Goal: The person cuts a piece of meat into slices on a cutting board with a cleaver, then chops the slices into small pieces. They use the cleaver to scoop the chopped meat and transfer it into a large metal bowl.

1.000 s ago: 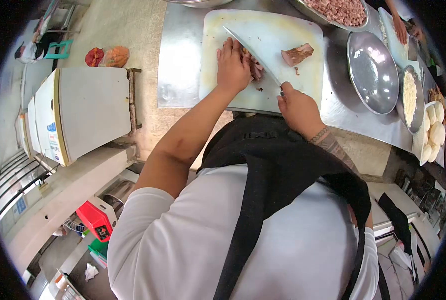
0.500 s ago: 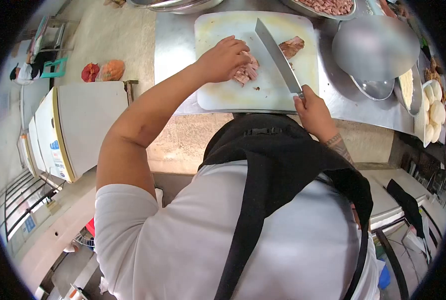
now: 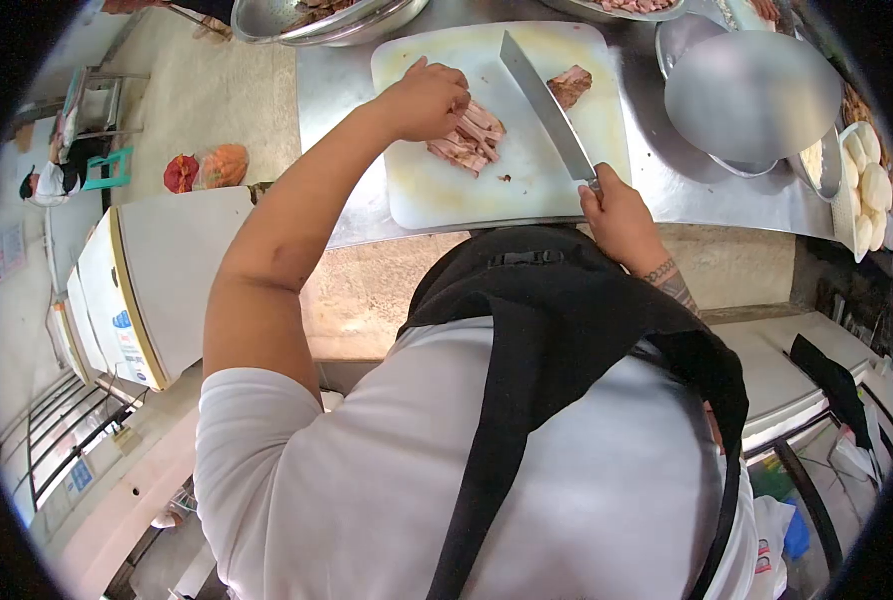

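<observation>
A white cutting board (image 3: 417,200) lies on the metal table. Sliced meat (image 3: 475,140) forms a small pile on its left half. My left hand (image 3: 425,100) is over the upper left edge of that pile, fingers bent downward; whether they hold anything is hidden. My right hand (image 3: 622,215) grips the handle of a large knife (image 3: 552,110), whose blade points up and to the left across the board. Just right of the blade sits a browned piece of meat (image 3: 570,86). A small dark scrap lies below the pile.
Metal bowls (image 3: 367,28) stand beyond the board at upper left, and a bowl of chopped meat (image 3: 632,8) is at the top. To the right, a tray (image 3: 847,225) holds several pale rounded items. A person (image 3: 55,180) is far off at left.
My left hand has moved up and left, uncovering more of the sliced meat. The knife stays in my right hand at nearly the same angle. The whole view has shifted slightly.
</observation>
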Demonstrator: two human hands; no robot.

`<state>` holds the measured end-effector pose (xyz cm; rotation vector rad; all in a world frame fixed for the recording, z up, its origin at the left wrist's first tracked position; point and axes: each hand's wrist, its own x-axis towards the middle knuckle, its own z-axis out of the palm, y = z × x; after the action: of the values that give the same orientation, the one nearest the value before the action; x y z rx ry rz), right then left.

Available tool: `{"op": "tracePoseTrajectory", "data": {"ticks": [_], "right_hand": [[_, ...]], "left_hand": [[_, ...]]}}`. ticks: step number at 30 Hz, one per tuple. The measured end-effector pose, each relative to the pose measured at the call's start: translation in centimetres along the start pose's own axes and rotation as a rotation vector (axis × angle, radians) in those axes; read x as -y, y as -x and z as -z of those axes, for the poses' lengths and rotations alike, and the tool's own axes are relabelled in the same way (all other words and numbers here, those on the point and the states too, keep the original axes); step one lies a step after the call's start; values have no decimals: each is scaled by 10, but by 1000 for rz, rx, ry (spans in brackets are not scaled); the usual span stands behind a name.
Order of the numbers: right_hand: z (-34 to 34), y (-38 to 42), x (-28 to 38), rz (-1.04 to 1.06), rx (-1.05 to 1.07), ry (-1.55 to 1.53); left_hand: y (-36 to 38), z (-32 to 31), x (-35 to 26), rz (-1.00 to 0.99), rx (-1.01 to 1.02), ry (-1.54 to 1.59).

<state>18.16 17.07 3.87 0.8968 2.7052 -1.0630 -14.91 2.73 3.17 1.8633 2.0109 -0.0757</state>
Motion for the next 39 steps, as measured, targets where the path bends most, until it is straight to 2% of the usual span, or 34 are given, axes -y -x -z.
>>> {"op": "tracePoseTrajectory", "data": {"ticks": [2,5,8,11,15,18,21,22,25,28,31,34,37,39], "right_hand": [[0,0,-1,2,3,-2],[0,-2,-4,12,4,8],[1,-2,-2,15,8,23],[0,-6,-3,21,14,24],[7,-7,-5,39,44,-9],[11,-15,-9,67,61,-51],[16,-24,-10,71,96,-103],[19,-26,-9,66,112,-119],[27,-32,-4,65,161,-90],[28,-31,0,205,157,77],[31,-26,2,279,189,126],[43,-31,2,230,212,121],[45,-47,-8,214,242,91],[42,-55,-12,237,223,93]], "left_hand": [[3,2,5,6,30,-72],[14,-9,3,-140,-216,-29],[24,-25,-1,-380,-227,-141],[16,-62,7,-383,-205,-112],[-7,-74,-7,-167,-375,-96],[-14,-79,-42,147,-456,-50],[-20,-83,-89,545,-480,64],[-22,-85,-100,613,-501,131],[-24,-90,-123,709,-659,341],[-12,-90,-128,662,-629,154],[2,-88,-133,573,-580,127],[-3,-108,-130,545,-690,55],[-20,-114,-114,638,-659,1],[-22,-110,-111,627,-649,21]]}}
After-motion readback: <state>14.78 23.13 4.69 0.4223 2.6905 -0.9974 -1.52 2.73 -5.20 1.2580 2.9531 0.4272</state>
